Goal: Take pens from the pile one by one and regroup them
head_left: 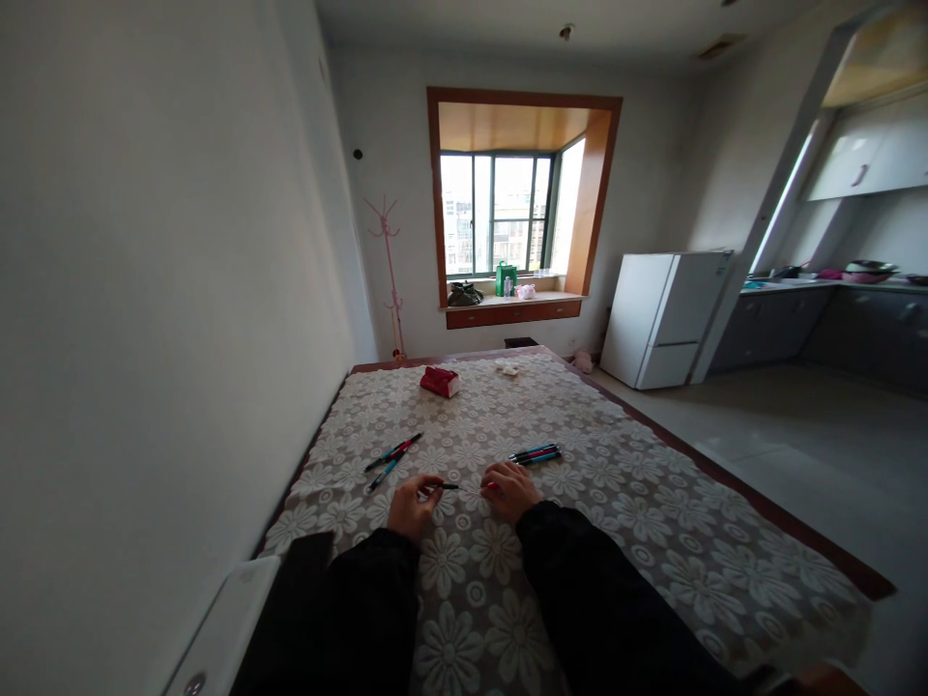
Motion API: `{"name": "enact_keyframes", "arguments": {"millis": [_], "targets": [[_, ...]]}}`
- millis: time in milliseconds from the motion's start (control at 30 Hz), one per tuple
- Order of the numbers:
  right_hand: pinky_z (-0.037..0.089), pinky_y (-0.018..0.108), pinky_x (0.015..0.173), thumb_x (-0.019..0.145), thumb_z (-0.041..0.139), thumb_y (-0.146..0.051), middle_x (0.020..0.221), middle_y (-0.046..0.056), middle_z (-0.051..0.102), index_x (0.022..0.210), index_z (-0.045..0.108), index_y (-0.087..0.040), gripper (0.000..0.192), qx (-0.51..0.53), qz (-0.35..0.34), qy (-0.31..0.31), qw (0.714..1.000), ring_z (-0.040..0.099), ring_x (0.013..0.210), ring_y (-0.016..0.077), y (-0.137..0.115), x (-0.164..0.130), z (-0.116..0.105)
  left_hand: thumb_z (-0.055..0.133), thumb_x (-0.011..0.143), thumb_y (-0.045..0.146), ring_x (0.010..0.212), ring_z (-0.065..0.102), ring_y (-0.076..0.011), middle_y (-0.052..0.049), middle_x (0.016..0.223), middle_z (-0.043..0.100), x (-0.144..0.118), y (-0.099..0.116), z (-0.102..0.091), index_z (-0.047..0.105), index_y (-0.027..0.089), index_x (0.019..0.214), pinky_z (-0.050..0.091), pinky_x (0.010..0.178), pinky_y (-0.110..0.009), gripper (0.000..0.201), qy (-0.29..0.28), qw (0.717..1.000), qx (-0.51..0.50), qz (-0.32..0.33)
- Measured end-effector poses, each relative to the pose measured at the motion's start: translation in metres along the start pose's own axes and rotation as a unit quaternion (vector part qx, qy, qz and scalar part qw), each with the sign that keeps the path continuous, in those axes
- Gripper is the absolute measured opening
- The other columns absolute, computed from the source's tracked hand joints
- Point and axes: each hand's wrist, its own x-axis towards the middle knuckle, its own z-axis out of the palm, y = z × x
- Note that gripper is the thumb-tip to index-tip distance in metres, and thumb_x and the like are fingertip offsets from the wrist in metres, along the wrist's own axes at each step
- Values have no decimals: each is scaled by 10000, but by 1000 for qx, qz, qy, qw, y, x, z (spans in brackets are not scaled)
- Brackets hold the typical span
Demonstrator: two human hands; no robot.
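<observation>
Black sleeves lead to both hands on the flowered table [652,541]. Left hand [412,505] pinches a dark pen [444,485]; right hand [511,489] grips a red piece [491,486], likely its cap. Keep them aligned. Spare pens lie at eleven [391,454] and one o'clock [535,453].

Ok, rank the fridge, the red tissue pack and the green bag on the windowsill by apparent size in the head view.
1. Fridge
2. Red tissue pack
3. Green bag, a close third; it stands farther from the camera, so true size is unsure.
</observation>
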Motion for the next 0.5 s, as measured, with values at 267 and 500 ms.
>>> {"name": "enact_keyframes", "arguments": {"millis": [267, 500], "targets": [[348, 334, 911, 771, 627, -184, 998, 19, 635, 814, 656, -229, 68, -18, 11, -23, 1000, 524, 999, 184, 4, -1, 5, 579, 776, 290, 800, 619, -168, -22, 896, 708, 2, -8, -2, 699, 230, 942, 447, 734, -276, 213, 37, 999, 24, -13], [345, 338, 938, 778, 632, -211, 1009, 20, 628, 817, 669, -238, 60, -6, -37, -35, 999, 517, 1018, 187, -4, -1, 2, 594, 760, 267, 786, 613, -154, -30, 850, 678, 2, -7, -2, 634, 190, 906, 433, 723, -257, 170, -16, 998, 55, -8]]}}
